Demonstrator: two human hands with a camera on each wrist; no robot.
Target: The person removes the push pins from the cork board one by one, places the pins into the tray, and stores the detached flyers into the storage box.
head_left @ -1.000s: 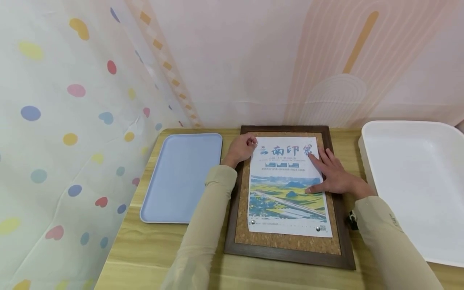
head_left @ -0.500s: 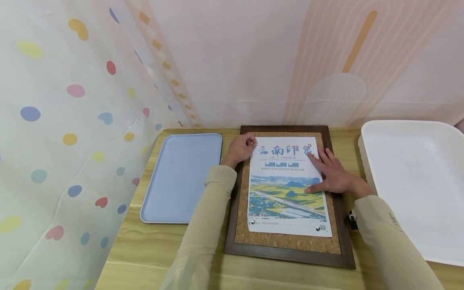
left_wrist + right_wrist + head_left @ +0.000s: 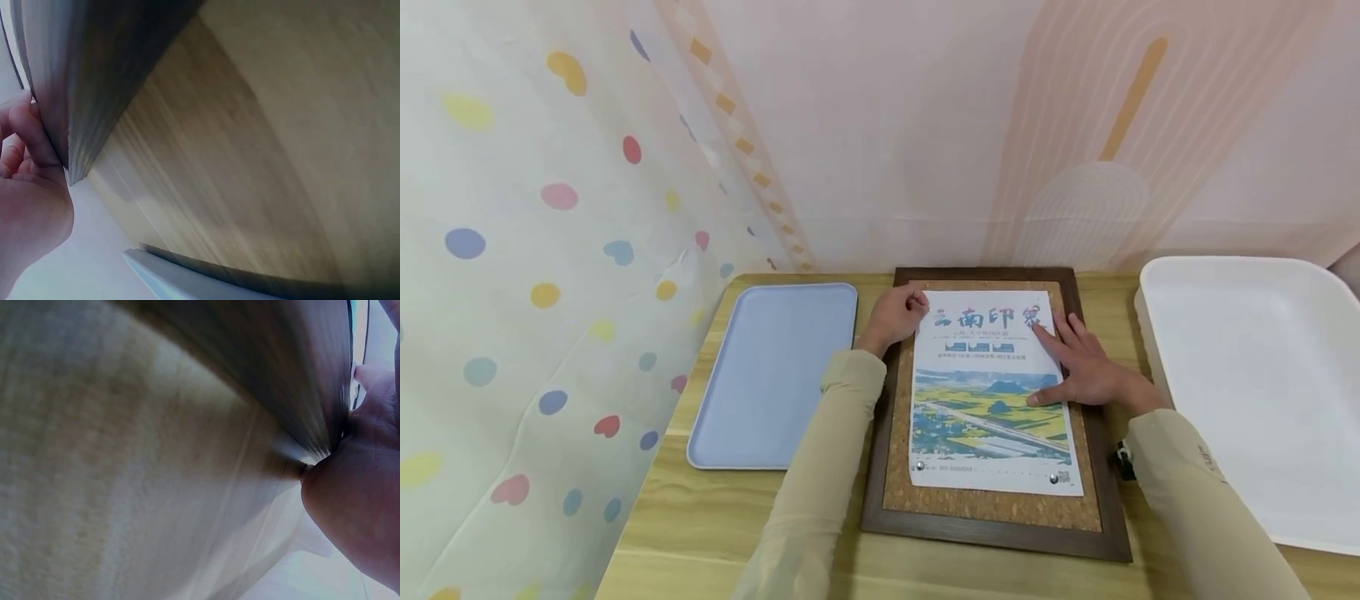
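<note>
A printed poster with a landscape picture lies on a cork board in a dark wooden frame. Silver push pins stand in its two near corners, and another pin shows near the far right corner. At the far left corner my left hand has curled fingers that pinch a small push pin, mostly hidden by the fingertips. My right hand rests with spread fingers on the poster's right side, its thumb over the picture. Both wrist views show each hand at the frame's edge.
A blue tray lies left of the frame on the wooden table. A deep white tub stands on the right, close to the right forearm. A patterned curtain hangs behind the table.
The head view has shifted slightly, so the board appears a little lower. Both hands keep their places on the poster.
</note>
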